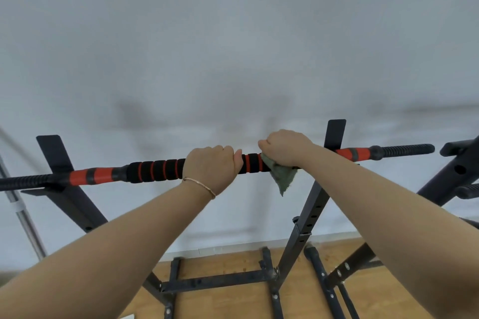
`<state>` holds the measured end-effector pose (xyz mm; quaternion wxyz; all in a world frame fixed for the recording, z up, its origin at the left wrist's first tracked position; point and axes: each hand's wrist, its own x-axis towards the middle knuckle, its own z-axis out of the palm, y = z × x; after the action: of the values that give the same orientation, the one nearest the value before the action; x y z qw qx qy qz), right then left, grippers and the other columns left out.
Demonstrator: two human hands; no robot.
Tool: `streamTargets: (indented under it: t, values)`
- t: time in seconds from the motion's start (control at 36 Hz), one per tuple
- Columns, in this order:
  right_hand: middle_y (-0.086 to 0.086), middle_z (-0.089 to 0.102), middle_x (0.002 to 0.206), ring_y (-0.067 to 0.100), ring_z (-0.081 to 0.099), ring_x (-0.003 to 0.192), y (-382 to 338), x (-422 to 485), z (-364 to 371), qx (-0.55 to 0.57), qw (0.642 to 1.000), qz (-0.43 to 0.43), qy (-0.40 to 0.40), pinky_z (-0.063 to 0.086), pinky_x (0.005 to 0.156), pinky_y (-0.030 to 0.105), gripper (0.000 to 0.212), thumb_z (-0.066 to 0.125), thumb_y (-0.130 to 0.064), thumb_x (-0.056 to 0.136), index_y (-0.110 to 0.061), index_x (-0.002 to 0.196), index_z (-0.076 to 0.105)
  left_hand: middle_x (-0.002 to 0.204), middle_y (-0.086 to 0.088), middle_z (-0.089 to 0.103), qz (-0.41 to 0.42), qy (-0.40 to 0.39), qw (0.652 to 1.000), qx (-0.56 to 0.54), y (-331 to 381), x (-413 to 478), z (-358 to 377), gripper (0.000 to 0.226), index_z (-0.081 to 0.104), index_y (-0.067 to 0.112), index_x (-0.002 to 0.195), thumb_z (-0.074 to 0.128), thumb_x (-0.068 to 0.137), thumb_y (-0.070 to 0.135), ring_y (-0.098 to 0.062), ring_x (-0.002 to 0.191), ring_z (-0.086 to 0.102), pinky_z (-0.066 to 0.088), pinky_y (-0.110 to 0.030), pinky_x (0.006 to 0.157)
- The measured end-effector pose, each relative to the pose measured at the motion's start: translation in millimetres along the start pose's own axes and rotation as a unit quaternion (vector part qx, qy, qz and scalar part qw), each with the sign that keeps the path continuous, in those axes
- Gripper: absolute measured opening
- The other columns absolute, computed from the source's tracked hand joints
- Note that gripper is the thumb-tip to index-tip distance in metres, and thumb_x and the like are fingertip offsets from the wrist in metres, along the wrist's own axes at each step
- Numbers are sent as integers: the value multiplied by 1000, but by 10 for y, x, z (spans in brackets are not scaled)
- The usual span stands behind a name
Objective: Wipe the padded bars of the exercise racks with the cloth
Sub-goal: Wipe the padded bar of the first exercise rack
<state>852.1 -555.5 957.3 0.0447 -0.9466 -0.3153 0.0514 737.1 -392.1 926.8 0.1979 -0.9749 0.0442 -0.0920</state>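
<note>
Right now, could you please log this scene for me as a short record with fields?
left hand: grips the padded bar directly; bracelet on the wrist
right hand: holds the cloth against the bar
cloth: green, one corner hangs below the bar
rack: black frame, carries the bar
floor: wooden

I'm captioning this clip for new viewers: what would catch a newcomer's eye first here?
The black-and-red padded bar crosses the middle of the view, resting on a black rack. Both hands grip it: the left hand bare on the foam, the right hand pressing a green cloth round it.
</note>
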Motion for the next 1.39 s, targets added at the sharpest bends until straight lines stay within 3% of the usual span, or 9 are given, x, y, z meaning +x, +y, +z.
streamTargets:
  t: [0.06, 0.17, 0.31, 0.61, 0.75, 0.92, 1.14, 1.22, 1.39]
  values:
    - [4, 43, 66, 22, 40, 63, -28, 9, -14, 18, 1000, 7, -1, 33, 59, 32, 42, 29, -30, 101, -11, 65, 37, 74, 0, 39, 13, 41, 999, 15, 32, -24, 74, 75, 48, 15, 122, -16, 84, 15, -24, 61, 45, 38, -28, 54]
    - [-1, 34, 50, 23, 38, 46, -24, -225, 225, -157, 969, -35, 187, 25, 49, 25, 35, 50, -18, 90, -16, 58, 33, 72, 2, 38, -14, -54, 998, -30, -13, 106, -111, 31, 41, 18, 113, 52, 86, 7, -22, 68, 49, 37, -30, 53]
    - [-3, 30, 51, 21, 27, 42, 42, -383, 468, -150, 908, -86, 381, 17, 47, 27, 26, 50, -14, 85, -18, 61, 41, 72, -6, 66, -104, -250, 907, -322, -179, 325, -324, 24, 56, 6, 97, 38, 95, 22, -24, 67, 62, 43, -28, 59]
    - [5, 42, 65, 22, 37, 62, -17, -5, -1, 46, 998, 36, 35, 31, 57, 31, 37, 36, -26, 96, -11, 62, 37, 50, 0, 28, 1, 108, 994, -8, 24, 32, 91, 27, 52, 13, 66, 77, 61, 5, -17, 41, 24, 24, -21, 44]
    - [0, 36, 53, 24, 39, 51, -51, -179, 194, -118, 978, -13, 173, 32, 52, 27, 30, 54, -9, 85, -14, 61, 37, 68, 1, 37, -68, -30, 992, -103, -24, 162, -83, 33, 27, 19, 90, 56, 82, 7, -21, 62, 44, 35, -28, 49]
    - [-2, 46, 54, 21, 39, 47, 42, -383, 583, -49, 913, -78, 398, 31, 49, 33, 26, 52, -20, 91, -16, 66, 52, 74, -7, 67, -80, -237, 924, -290, -137, 408, -228, 44, 52, 9, 90, 19, 100, 37, -22, 58, 59, 46, -31, 62]
    - [-2, 40, 60, 24, 43, 61, -56, -161, 161, -109, 985, -16, 135, 30, 53, 28, 29, 42, -20, 97, -15, 69, 47, 69, 1, 38, -8, -63, 997, -46, 25, 172, -140, 28, 42, 16, 128, 33, 102, 22, -21, 58, 45, 33, -28, 50]
    - [3, 45, 69, 24, 43, 70, -71, -24, -77, 41, 997, 45, -44, 36, 64, 34, 35, 35, -23, 100, -13, 67, 41, 58, 2, 34, -53, -8, 997, -64, 103, 41, -56, 20, 57, 12, 93, 48, 99, 29, -24, 45, 38, 35, -25, 44]
    - [3, 55, 70, 23, 51, 67, -25, -51, -22, 99, 993, 58, -22, 45, 66, 35, 48, 34, -44, 100, -11, 71, 54, 68, 4, 48, -78, 73, 991, -74, 109, 50, 30, 30, 45, 21, 90, 26, 104, 39, -23, 57, 51, 27, -29, 48]
